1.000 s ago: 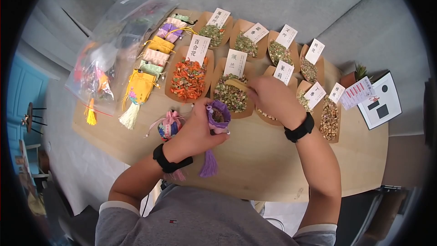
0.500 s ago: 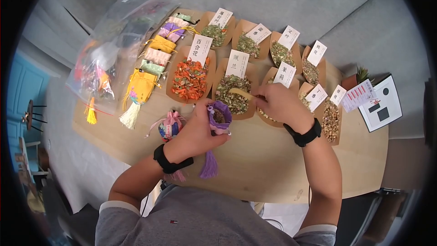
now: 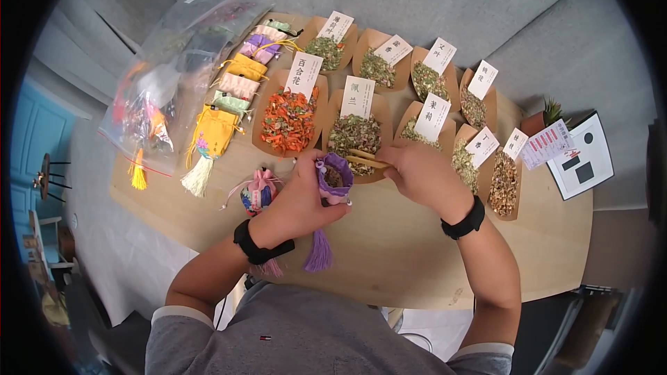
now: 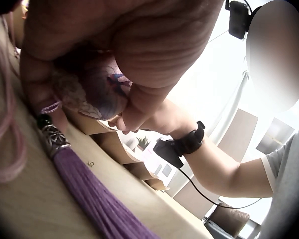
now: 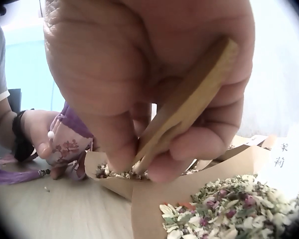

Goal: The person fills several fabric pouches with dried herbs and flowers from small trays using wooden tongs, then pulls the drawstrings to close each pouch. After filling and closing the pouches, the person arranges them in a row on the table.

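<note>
My left hand point(image 3: 288, 201) grips a pink drawstring pouch point(image 3: 335, 198) with a purple collar, its mouth held open and upward. Dried bits show inside. From the pouch hangs a purple tassel point(image 3: 318, 251), large in the left wrist view. Between thumb and fingers, my right hand point(image 3: 427, 175) pinches wooden tongs point(image 5: 189, 99). Their two tips point left, close to the pouch's mouth, over the near edge of a paper tray of green dried herbs point(image 3: 354, 132). A second pink pouch point(image 3: 258, 191) lies beside my left hand.
Several paper trays with white labels fill the table's back, one holding orange dried petals point(image 3: 288, 121). At left are a clear plastic bag point(image 3: 167, 90) and a row of folded pouches, with a yellow pouch point(image 3: 214, 132) nearest. A small potted plant point(image 3: 538, 119) stands at right.
My right hand has drawn the tongs back from the middle of the herb tray, nearer to the pouch. Both prongs now show apart. My left hand and the pouch stay almost still.
</note>
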A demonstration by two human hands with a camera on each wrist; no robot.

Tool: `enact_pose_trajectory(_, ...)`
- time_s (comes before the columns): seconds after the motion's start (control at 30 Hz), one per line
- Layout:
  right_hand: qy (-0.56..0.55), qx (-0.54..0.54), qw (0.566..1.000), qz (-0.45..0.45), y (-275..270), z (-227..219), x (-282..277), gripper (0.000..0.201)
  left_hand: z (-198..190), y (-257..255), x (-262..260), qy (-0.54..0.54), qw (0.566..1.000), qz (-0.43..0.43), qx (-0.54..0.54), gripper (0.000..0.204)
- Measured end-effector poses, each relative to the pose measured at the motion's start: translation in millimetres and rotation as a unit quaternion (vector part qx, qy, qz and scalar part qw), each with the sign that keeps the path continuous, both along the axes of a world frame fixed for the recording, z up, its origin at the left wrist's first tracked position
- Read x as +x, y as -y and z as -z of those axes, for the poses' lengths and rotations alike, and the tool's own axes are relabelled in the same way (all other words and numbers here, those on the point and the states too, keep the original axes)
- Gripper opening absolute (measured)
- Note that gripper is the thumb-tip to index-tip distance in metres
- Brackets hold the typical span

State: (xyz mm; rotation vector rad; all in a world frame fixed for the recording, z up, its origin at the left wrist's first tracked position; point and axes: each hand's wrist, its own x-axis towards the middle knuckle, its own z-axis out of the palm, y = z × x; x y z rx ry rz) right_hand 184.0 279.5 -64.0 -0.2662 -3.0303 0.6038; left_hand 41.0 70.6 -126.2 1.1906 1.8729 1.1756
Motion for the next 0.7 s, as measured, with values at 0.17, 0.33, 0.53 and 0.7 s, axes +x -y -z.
enact_pose_trajectory(0.17,-0.005,0.050,0.999,0.017,1.7,4.1,-2.4,0.011,3.0,-0.3,-0.7,0.040,0.999,-0.010,0.000,0.092)
enact_pose_trajectory(0.33,-0.016,0.025,0.999,0.041,-4.1,-8.6,2.3,0.022,5.0,-0.3,-1.1,0.026,1.000,-0.009,0.013,0.094)
enact_pose_trajectory(0.53,-0.059,-0.096,0.991,0.073,-4.6,-44.2,8.1,0.023,4.4,-0.3,-1.2,-0.024,1.000,-0.003,0.007,0.091)
enact_pose_trajectory(0.7,-0.033,-0.111,0.993,0.020,16.9,-68.9,8.3,0.022,3.1,-0.9,-0.2,-0.016,1.000,-0.001,0.016,0.091)
